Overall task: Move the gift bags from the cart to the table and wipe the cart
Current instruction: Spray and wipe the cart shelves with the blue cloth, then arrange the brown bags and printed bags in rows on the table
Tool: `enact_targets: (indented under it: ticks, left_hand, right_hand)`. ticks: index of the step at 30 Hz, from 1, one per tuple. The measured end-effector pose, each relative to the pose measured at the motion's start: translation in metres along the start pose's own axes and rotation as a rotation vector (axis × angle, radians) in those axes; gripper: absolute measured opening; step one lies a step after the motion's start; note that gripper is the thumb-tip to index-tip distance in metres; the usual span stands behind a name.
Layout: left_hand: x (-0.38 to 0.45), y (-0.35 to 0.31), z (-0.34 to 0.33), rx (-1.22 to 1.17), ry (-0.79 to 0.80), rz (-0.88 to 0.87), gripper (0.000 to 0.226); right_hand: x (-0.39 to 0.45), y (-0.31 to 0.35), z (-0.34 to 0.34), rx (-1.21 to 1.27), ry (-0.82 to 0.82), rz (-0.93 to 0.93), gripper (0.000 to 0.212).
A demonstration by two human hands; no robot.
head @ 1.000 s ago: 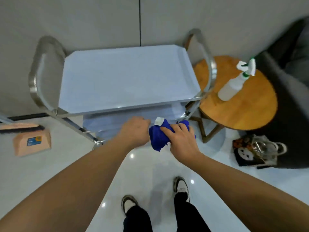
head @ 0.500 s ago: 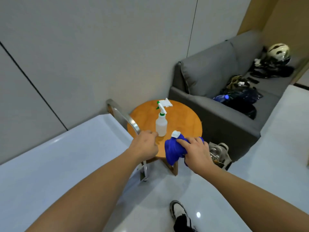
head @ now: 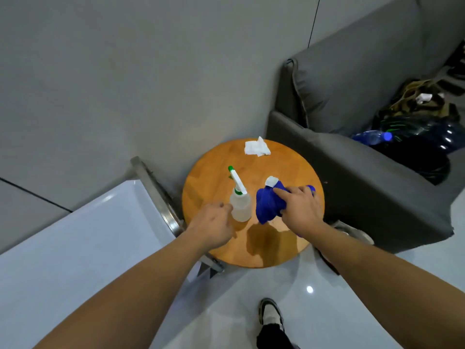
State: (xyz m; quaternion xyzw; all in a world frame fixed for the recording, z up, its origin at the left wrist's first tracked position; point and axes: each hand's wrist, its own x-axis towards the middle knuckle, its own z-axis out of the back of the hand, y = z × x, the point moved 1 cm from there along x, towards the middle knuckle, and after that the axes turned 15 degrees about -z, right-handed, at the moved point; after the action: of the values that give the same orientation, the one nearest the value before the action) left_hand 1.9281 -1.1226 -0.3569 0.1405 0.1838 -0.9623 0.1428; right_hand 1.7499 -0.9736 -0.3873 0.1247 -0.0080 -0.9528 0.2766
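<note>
While your right hand [head: 300, 212] grips the bunched blue cloth with a white tag [head: 269, 204] over the round wooden table [head: 254, 250] at frame centre, your left hand [head: 214, 226] sits just left of the translucent spray bottle with a green-and-white nozzle [head: 240, 204], fingers loosely curled, holding nothing. A crumpled white tissue [head: 256, 147] lies at the table's far edge. The white-topped steel cart [head: 83, 238] fills the lower left, the grey sofa [head: 352, 137] the upper right.
</note>
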Motion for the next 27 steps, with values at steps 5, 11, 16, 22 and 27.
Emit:
enact_targets:
  ticks: [5, 11, 16, 22, 27]
  left_hand:
    - [0.023, 0.016, 0.002, 0.017, 0.030, 0.004, 0.040]
    - [0.031, 0.020, 0.008, 0.045, 0.059, -0.104, 0.042]
    - [0.028, 0.006, 0.029, 0.067, 0.052, -0.260, 0.043]
    - [0.034, -0.025, 0.063, 0.129, -0.038, -0.434, 0.044]
    - [0.034, -0.076, 0.080, 0.191, -0.041, -0.640, 0.053]
  right_hand:
    - [0.018, 0.010, -0.020, -0.034, 0.126, -0.055, 0.072]
    - [-0.010, 0.017, -0.032, 0.021, 0.183, -0.150, 0.072]
    - [-0.041, 0.025, -0.018, 0.143, 0.163, -0.217, 0.070]
    - [-0.075, 0.025, 0.020, 0.217, 0.136, -0.287, 0.065]
    - [-0.126, 0.004, 0.059, 0.288, -0.022, -0.434, 0.073]
